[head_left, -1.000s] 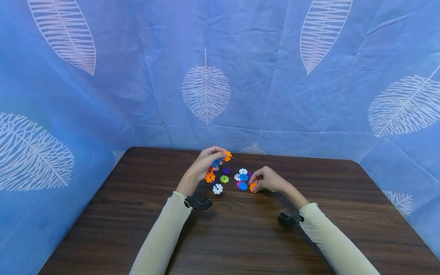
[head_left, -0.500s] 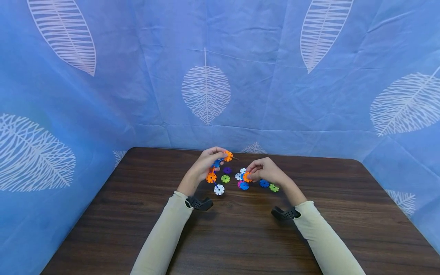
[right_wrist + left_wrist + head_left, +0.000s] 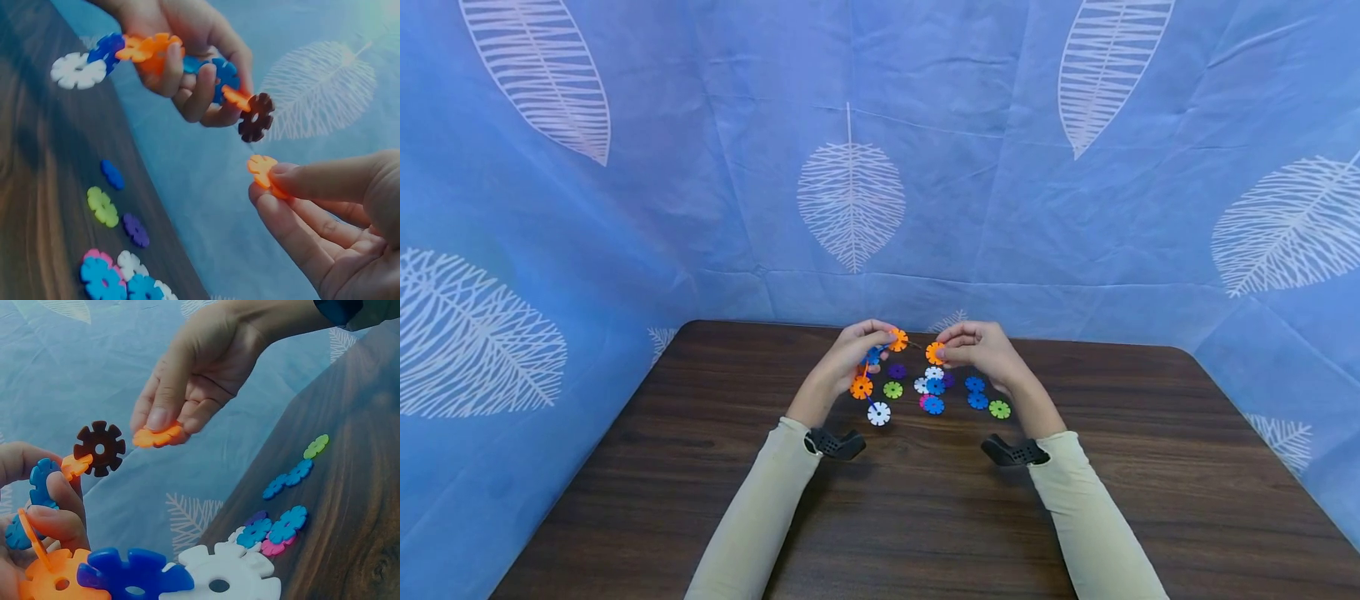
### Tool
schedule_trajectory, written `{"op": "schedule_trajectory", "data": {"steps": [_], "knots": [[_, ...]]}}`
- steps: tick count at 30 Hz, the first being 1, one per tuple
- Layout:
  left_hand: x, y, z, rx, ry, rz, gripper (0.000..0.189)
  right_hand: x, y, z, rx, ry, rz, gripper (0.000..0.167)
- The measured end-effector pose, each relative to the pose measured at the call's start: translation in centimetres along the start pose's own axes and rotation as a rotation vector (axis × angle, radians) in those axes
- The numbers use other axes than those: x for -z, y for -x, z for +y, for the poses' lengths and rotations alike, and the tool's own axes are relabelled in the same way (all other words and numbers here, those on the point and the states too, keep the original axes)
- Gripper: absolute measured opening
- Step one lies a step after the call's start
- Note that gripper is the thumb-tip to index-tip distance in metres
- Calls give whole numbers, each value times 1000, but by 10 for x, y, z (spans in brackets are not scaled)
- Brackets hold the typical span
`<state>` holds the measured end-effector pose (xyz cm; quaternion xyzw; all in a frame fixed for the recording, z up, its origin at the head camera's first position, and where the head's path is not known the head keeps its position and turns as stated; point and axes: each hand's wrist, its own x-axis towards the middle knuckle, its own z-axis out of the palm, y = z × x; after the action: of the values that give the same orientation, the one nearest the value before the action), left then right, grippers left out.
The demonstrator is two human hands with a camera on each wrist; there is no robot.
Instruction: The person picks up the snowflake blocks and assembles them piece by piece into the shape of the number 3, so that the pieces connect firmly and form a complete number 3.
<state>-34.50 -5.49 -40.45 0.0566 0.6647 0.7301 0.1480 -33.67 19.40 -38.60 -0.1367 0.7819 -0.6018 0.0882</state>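
My left hand [image 3: 844, 358] grips a chain of interlocking notched plastic discs. In the right wrist view the chain runs from a white disc [image 3: 65, 70] through a dark blue disc [image 3: 106, 50], orange ones and blue ones to a brown disc [image 3: 257, 130] at its far end. The brown disc stands out beyond the left fingertips. My right hand [image 3: 983, 352] pinches a single orange disc [image 3: 157, 436] between thumb and fingers. That orange disc is raised above the table, just apart from the brown disc and facing it.
Loose discs lie on the dark wooden table [image 3: 910, 508] below the hands. A green disc [image 3: 892, 390] and a purple disc [image 3: 897, 372] are between the hands. White, blue and pink ones overlap in a small pile. Near the right wrist are blue discs [image 3: 977, 401] and another green disc [image 3: 999, 409].
My right hand has lifted the orange disc from the table and carried it up and leftward, toward the chain's brown end. The left hand with the chain has stayed nearly still.
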Motion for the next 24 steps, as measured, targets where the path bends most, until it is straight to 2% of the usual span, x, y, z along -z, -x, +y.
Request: {"op": "schedule_trajectory", "data": {"steps": [8,24], "knots": [[0,0,0,-4,26,5,17,-4,0,-4,30,-94,49,31],[1,1,1,2,42,-4,18,-11,1,-3,20,-144,50,25]]}}
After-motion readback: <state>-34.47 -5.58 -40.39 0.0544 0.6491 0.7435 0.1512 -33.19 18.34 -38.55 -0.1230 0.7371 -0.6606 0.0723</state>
